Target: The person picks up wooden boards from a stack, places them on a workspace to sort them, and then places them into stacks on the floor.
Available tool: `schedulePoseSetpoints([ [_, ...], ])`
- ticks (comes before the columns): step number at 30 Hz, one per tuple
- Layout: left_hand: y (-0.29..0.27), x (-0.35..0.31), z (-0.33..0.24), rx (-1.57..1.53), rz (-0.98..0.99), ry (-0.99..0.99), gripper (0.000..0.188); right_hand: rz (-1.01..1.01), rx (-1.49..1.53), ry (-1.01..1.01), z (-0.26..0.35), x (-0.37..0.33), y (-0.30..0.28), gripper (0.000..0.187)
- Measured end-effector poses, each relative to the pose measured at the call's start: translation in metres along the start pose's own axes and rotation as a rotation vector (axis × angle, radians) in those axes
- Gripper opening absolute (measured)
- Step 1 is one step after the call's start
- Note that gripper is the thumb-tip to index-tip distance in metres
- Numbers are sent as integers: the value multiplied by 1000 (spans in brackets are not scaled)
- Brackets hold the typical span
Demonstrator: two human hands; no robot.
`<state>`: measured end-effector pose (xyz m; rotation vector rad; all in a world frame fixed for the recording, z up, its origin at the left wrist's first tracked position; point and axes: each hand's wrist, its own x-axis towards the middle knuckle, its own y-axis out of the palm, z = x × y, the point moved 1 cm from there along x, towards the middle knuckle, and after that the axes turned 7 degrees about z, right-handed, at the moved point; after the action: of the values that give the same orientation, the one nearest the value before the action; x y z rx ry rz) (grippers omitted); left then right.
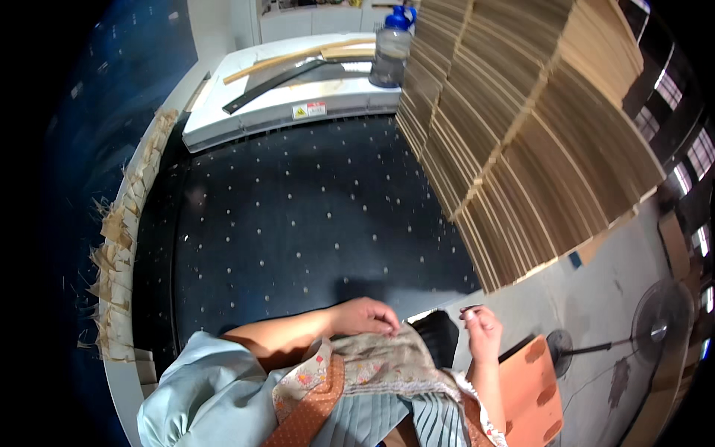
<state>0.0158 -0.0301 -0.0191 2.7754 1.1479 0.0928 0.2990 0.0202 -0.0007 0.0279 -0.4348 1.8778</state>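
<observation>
My left hand lies in front of my waist, close against the flowered apron. Its fingers curl downward and press together, so whatever is inside them, if anything, is hidden. To the right of the apron, my right hand is raised with bent fingers. A small dark spot shows at its fingertips, too small to name. Both hands hover near the front edge of a black table dotted with small pale studs, and neither touches the cardboard stack on the right.
Behind the table, a white machine top carries wooden strips, a dark bar and a blue-lidded water jug. Torn cardboard scraps line the left rail. An orange stool and a standing fan are at the right.
</observation>
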Motion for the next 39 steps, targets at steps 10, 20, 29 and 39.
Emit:
schedulePoseSetpoints([
  [10, -46, -15, 26, -886, 150, 167, 36, 352, -882, -219, 3, 77, 68, 50],
  [20, -85, -35, 21, -1458, -158, 405, 31, 410, -1071, -15, -2, 60, 85, 51],
  [29, -72, -26, 20, -1439, -236, 264, 35, 210, -1011, -120, 7, 55, 87, 42],
  [39, -77, -20, 4, -927, -178, 349, 28, 164, -403, -204, 61, 74, 33, 22],
])
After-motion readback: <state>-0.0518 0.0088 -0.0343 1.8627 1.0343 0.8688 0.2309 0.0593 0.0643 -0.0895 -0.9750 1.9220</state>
